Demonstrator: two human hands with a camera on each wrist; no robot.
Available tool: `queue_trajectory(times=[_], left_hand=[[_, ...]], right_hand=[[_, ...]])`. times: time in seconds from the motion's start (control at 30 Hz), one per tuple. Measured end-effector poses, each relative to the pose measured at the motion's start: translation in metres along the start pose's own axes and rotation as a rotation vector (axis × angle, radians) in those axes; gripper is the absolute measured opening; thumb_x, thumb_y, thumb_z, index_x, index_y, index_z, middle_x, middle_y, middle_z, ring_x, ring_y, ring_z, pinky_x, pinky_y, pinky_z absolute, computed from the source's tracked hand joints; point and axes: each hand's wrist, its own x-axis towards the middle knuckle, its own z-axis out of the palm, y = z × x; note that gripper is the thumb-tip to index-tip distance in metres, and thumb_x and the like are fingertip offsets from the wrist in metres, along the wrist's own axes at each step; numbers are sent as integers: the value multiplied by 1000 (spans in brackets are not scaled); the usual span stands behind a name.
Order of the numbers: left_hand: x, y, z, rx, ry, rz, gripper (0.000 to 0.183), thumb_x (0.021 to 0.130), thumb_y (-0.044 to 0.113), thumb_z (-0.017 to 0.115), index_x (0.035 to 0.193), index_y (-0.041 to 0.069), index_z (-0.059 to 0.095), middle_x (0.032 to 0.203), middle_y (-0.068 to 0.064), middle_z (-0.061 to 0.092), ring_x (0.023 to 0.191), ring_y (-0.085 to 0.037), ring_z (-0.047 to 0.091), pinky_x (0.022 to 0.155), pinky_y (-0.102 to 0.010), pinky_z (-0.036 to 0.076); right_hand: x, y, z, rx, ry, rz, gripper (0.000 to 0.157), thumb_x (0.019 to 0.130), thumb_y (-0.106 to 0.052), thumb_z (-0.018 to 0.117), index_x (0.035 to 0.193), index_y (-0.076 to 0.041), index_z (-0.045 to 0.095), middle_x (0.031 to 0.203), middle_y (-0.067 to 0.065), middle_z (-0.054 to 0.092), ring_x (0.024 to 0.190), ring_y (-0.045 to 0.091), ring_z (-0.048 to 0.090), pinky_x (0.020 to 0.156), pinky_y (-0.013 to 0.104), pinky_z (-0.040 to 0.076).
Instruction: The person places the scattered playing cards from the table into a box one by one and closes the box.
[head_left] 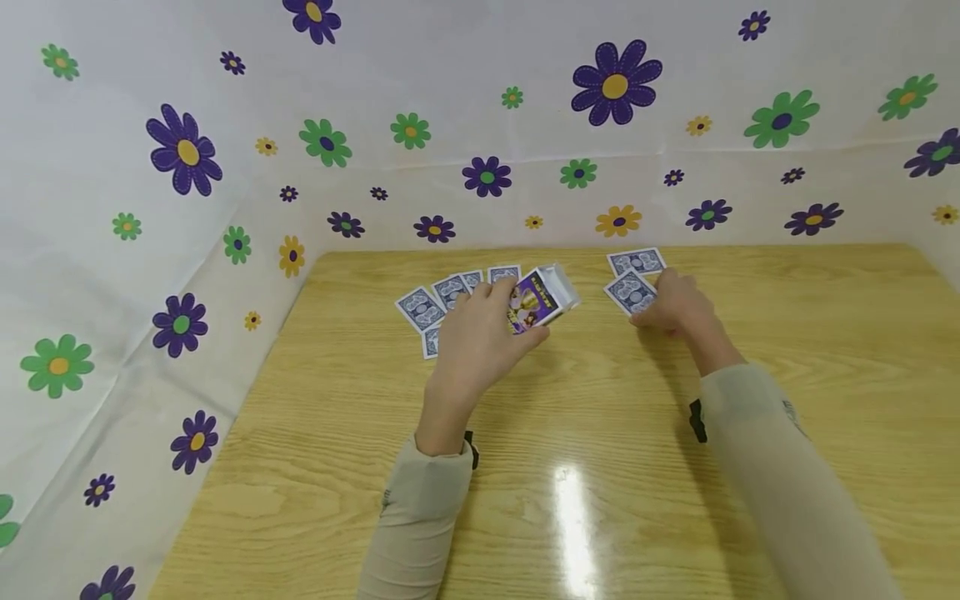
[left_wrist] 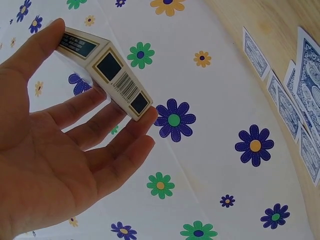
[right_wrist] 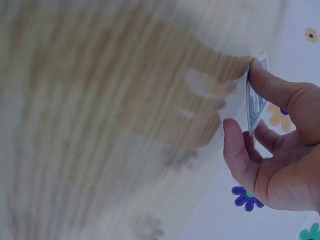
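Note:
My left hand [head_left: 480, 333] grips a playing card box [head_left: 536, 300] between thumb and fingers, tilted above the table. Purple artwork with a gold trophy covers its front, and its upper right end looks white and open in the head view. In the left wrist view the box's end with a barcode [left_wrist: 125, 87] faces the camera. My right hand [head_left: 678, 308] pinches a blue-backed playing card [head_left: 628, 292] by its edge, thumb on the near side. This card overlaps another face-down card [head_left: 637, 261] behind it. In the right wrist view the held card [right_wrist: 256, 97] appears nearly edge-on.
Several blue-backed cards [head_left: 420, 310] lie face down beyond my left hand, partly hidden by it and the box. The wooden table [head_left: 585, 417] meets a white flower-patterned cloth [head_left: 450, 75] at the back and left.

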Motion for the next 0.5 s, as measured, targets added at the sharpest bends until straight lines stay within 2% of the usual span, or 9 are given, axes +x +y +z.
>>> queue_trajectory(times=[0.13,0.23,0.4,0.5], left_hand=[[0,0,0,9,4,10,77,86,50,74,146,9,47,112,-11,63,90,-26,56,74,-37,50],[0,-1,0,11,8,11,77,86,50,73,146,9,47,112,-11,63,90,-26,56,75,-37,50],[0,-2,0,1,1,1,77,86,50,74,146,10,47,112,-10,62,90,-26,56,74,-37,49],[-1,-2,0,7,7,3,77,85,50,74,145,10,47,112,-10,62,91,-25,56,76,-37,49]], right_hand=[[-1,-2,4,-28,38,-37,71,87,-24,73,135,11,34,113,28,44,97,38,47,86,52,44],[0,-3,6,-4,66,-64,61,87,-15,65,134,10,36,108,25,51,94,36,50,81,47,45],[0,4,7,154,145,-107,50,85,-1,49,133,9,35,103,27,52,86,33,52,65,32,45],[-1,5,6,332,179,-123,49,88,3,45,135,9,31,107,30,52,82,29,58,60,27,53]])
